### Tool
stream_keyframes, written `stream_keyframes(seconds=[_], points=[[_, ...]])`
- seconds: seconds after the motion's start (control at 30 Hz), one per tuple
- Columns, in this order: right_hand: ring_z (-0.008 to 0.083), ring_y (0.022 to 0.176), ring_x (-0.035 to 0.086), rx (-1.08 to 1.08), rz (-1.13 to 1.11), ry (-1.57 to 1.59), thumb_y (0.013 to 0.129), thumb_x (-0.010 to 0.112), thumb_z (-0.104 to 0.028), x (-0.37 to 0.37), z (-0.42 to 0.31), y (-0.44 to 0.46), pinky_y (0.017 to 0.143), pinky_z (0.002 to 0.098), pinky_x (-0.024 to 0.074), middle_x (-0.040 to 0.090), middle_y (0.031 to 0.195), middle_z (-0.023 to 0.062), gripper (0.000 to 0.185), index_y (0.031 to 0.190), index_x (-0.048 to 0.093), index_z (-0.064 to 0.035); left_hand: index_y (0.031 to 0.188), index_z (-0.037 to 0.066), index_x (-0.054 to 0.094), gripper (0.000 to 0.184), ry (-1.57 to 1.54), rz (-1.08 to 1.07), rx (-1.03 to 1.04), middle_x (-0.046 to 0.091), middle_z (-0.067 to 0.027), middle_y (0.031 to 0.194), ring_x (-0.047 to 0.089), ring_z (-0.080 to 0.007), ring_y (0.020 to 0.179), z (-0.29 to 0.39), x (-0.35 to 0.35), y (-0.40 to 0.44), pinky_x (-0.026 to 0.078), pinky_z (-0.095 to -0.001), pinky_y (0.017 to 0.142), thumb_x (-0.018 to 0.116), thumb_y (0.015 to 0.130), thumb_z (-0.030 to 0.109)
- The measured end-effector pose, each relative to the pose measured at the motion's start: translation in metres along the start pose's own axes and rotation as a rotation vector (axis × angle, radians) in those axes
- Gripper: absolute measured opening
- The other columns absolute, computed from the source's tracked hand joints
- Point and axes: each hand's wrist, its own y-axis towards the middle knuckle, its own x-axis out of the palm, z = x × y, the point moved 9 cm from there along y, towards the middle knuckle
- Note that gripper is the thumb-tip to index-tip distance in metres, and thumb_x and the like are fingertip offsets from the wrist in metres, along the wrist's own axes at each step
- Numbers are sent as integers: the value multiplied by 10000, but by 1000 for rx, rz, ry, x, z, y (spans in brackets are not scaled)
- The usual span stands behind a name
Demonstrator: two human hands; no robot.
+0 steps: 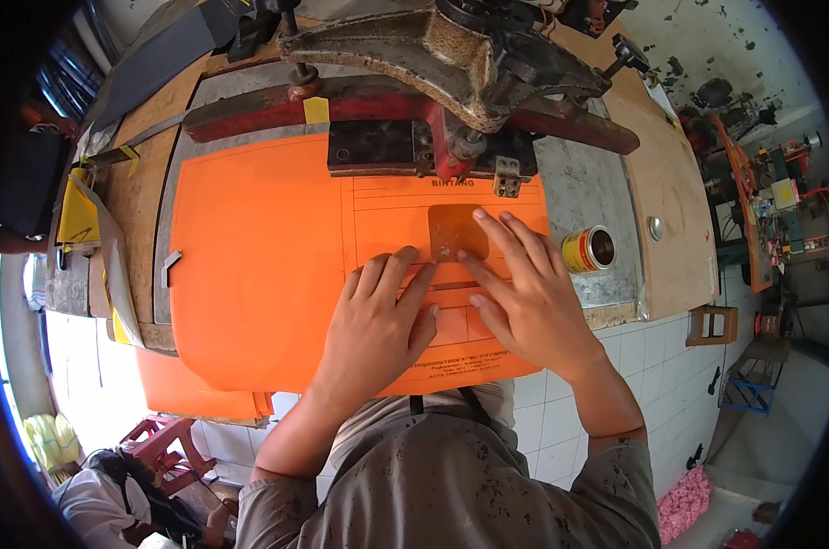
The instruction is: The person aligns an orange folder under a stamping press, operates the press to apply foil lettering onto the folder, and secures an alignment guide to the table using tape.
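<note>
A large orange printed sheet [259, 265] lies flat under a red and black metal press [378, 101]. On its right part rests a small brownish rectangular piece [457, 231] with rounded corners. My left hand [378, 306] lies on the sheet, fingers spread, its fingertips just left of that piece. My right hand [533, 297] is spread over the sheet too, with fingertips at the piece's right and lower edges. Neither hand is wrapped round anything. Black print shows above the piece and near the sheet's lower edge.
An open tin [588, 249] lies right of my right hand. Yellow and grey strips [83, 215] hang at the table's left. A small metal clip [171, 267] sits at the sheet's left edge. Another person [112, 503] is at the lower left. Machinery [785, 192] stands far right.
</note>
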Motion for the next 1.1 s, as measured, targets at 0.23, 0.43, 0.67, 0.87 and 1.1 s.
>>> stream_keyframes(seconds=[0.23,0.43,0.67,0.87,1.1], points=[[364,1521,413,17,11,-5,1017,683,-334,-2,5,-6,1205,538,383,425,1676,168,409,1320,751,-67,1345,18,682,458,16,-20,1,595,-137,1368,582,-330,1223,2,0,1,488,-463,1032,724,919,180],[370,1520,410,32,30,-41,1027,676,-350,-4,9,-9,1213,538,379,423,1673,175,404,1290,764,-57,1347,16,680,457,4,-26,-7,591,-141,1372,581,-337,1216,3,-1,1,487,-469,1039,723,920,173],[367,1528,401,72,25,-45,1025,681,-368,-8,16,-16,1221,540,371,429,1667,174,409,1274,767,-55,1354,18,676,463,23,-18,-1,591,-147,1375,577,-344,1235,3,-1,0,485,-473,1051,720,918,166],[357,1517,420,95,49,-4,999,717,-322,-13,18,-20,1216,535,374,459,1642,156,377,1265,756,-57,1353,17,672,468,18,-22,-1,593,-148,1370,574,-351,1245,4,-1,0,484,-482,1066,721,915,173],[388,1472,483,372,493,123,871,854,-222,-65,95,-89,1208,536,368,501,1604,179,799,1568,502,-51,1380,8,646,496,-44,-5,-11,587,-160,1432,581,-379,1265,2,-4,-5,482,-498,1091,727,906,131]])
